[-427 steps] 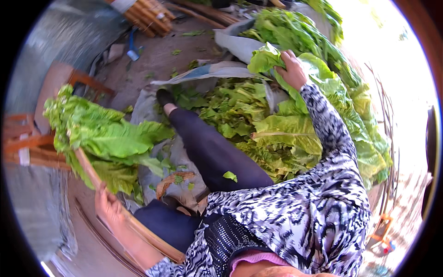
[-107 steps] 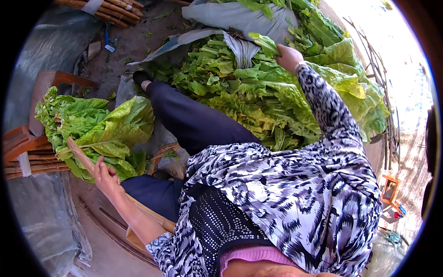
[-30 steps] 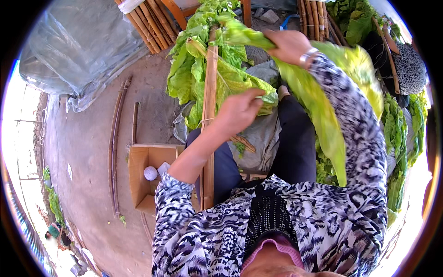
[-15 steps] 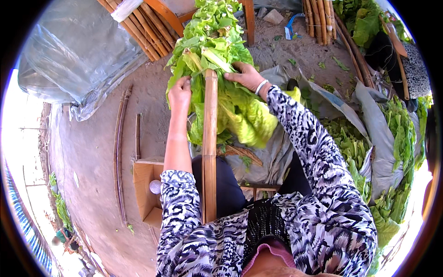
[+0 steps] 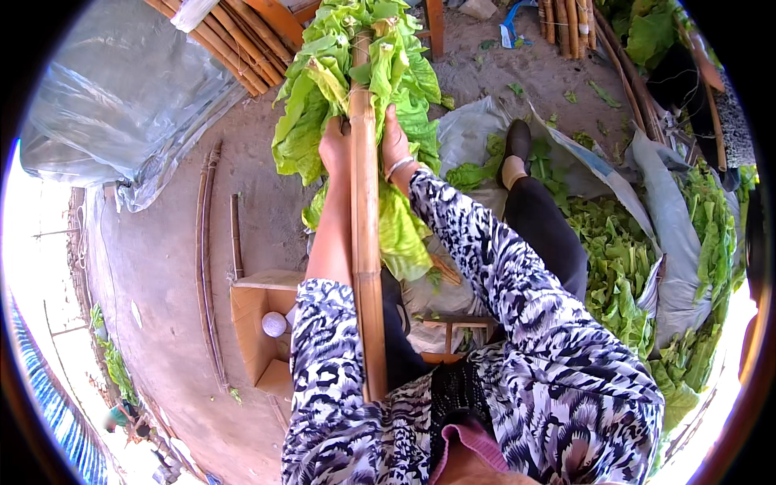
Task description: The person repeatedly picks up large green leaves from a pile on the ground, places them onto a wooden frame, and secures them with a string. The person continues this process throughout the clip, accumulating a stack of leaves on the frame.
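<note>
A bamboo pole (image 5: 366,242) runs from my lap away from me, its far part lined on both sides with bunched large green leaves (image 5: 311,105). Thin string shows across the pole by the leaf stems. My left hand (image 5: 335,147) is closed against the pole's left side, its fingertips partly hidden. On the other side, my right hand (image 5: 395,145) has its thumb pointing up along the pole; its fingers curl out of sight beneath, by the leaves. A yellow-green leaf (image 5: 404,242) hangs under my right hand and wrist.
A cardboard box (image 5: 249,315) with a pale ball of string (image 5: 274,324) stands left of my legs. Loose poles (image 5: 206,267) lie on the floor. Leaf piles (image 5: 610,259) and grey sheeting (image 5: 675,267) are to the right. Bundled bamboo (image 5: 234,40) and clear plastic sheeting (image 5: 121,113) lie far left.
My right hand has come left and down to the pole, and my left hand has moved right against it. The leaves at the near end now hang apart either side of the pole.
</note>
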`<state>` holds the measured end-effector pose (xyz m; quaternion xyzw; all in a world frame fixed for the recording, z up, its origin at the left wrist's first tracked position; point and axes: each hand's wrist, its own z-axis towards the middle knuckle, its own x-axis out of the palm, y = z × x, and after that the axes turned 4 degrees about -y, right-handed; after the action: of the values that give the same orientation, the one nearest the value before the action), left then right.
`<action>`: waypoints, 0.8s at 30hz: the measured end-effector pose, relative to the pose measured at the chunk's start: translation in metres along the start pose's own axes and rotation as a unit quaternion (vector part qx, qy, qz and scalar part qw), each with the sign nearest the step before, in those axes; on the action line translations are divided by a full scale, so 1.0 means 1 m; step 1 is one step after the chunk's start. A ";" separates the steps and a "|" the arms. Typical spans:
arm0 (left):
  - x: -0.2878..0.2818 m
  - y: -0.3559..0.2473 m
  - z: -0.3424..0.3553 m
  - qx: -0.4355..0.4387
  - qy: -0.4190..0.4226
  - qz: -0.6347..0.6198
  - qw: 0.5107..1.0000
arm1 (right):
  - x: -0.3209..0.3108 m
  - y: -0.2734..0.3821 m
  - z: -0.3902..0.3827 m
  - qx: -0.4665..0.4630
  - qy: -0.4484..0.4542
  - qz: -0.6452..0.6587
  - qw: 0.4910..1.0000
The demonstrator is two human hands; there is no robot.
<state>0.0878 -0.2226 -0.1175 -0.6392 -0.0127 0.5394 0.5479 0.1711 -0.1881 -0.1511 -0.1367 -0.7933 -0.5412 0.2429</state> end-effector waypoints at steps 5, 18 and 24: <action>-0.008 -0.007 -0.001 -0.120 0.033 -0.168 0.978 | -0.022 0.013 0.023 -0.164 0.011 -0.198 0.966; -0.220 0.038 -0.083 -0.172 0.251 -0.232 0.924 | -0.431 0.318 -0.213 -0.380 -0.263 -0.406 0.788; -0.274 0.062 -0.287 -0.283 0.193 -0.273 0.899 | -0.591 0.265 -0.402 -0.196 -0.477 -0.478 0.711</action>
<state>0.1395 -0.6107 -0.0283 -0.8302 -0.2331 0.2085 0.4614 0.8925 -0.4329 -0.1370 -0.0235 -0.6391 -0.5913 -0.4912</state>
